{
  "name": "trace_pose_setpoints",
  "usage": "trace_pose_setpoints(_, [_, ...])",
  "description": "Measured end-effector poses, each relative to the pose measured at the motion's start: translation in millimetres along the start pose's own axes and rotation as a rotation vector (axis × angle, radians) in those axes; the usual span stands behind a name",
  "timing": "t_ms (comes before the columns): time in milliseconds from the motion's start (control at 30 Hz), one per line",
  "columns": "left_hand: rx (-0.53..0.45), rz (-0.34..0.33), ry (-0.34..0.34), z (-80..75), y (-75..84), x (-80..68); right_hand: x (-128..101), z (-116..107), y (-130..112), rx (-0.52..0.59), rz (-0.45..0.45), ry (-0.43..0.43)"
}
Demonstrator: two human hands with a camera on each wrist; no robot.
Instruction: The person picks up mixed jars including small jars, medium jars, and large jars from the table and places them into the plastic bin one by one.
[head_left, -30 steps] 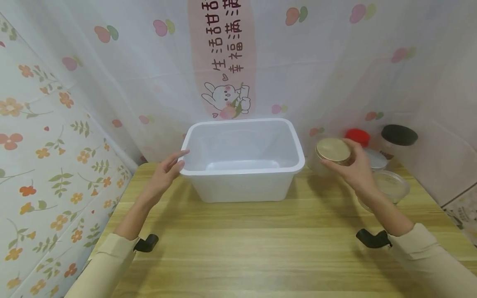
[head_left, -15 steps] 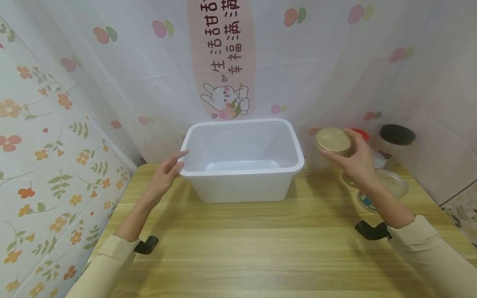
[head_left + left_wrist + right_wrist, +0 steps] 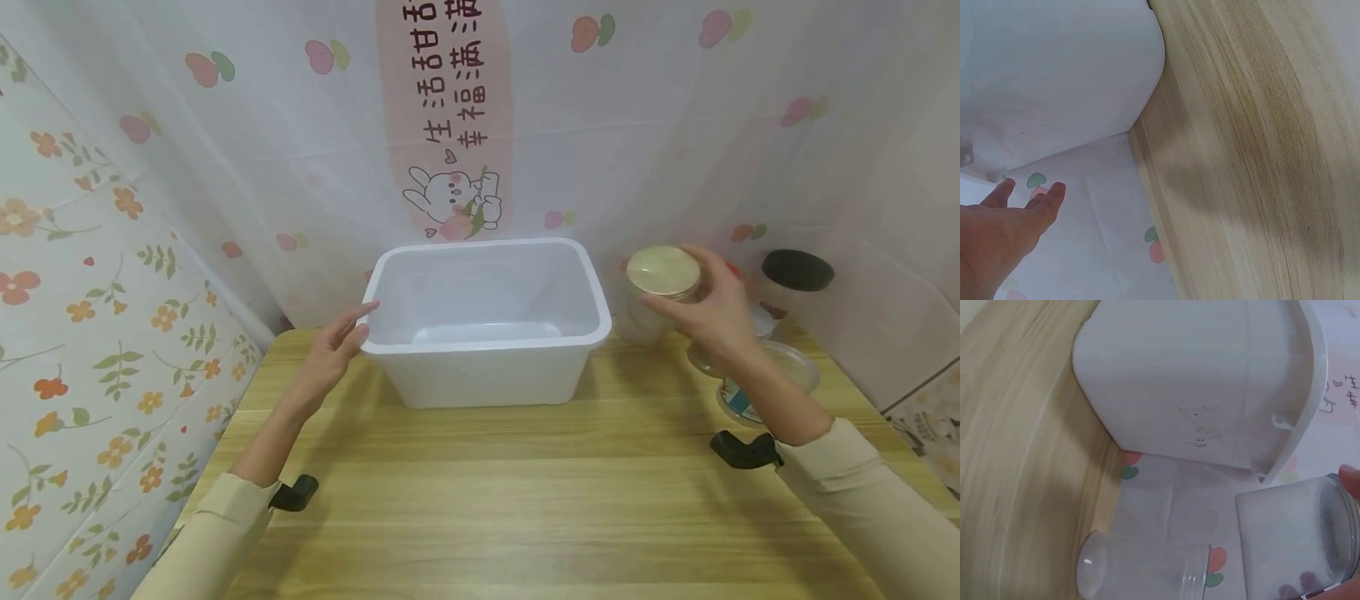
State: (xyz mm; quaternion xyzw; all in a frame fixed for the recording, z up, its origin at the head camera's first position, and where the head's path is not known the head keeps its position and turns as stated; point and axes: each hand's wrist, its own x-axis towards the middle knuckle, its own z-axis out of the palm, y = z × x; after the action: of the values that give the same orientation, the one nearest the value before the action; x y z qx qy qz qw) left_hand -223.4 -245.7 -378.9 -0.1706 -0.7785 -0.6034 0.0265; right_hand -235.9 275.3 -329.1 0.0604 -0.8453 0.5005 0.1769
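Note:
A clear jar with a gold lid (image 3: 663,271) is in my right hand (image 3: 720,312), thumb and fingers around the lid. In the right wrist view this jar (image 3: 1288,534) hangs raised, its base off the table, beside another clear container (image 3: 1141,569). To the left stands a deep white plastic tub (image 3: 480,375), nothing visible inside. My left hand (image 3: 330,350) is at the tub's left rim, fingers extended, index fingertip over the edge and thumb just outside. The left wrist view shows the left hand (image 3: 1004,234) beside the tub's white wall (image 3: 1060,75).
At the back right are a jar with a black lid (image 3: 798,271) and a red lid (image 3: 733,269), mostly behind my right hand. Flat round clear containers (image 3: 738,404), one with a blue label, lie under my right forearm. A printed curtain (image 3: 285,150) hangs behind the wooden table (image 3: 480,500).
My right hand has lifted the gold-lidded jar upward and slightly left. More of the round containers under the forearm shows now. The left hand and the tub have stayed put.

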Motion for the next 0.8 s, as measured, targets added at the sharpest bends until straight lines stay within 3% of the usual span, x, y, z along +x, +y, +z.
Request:
trace_pose_setpoints(433, [0.021, 0.004, 0.004, 1.2, -0.7, 1.7, 9, 5, -20, 0.059, -0.004, 0.008])
trace_pose_setpoints(800, [0.009, 0.010, -0.002, 0.4, -0.7, 0.2, 19, 13, -42, 0.021, -0.117, 0.006])
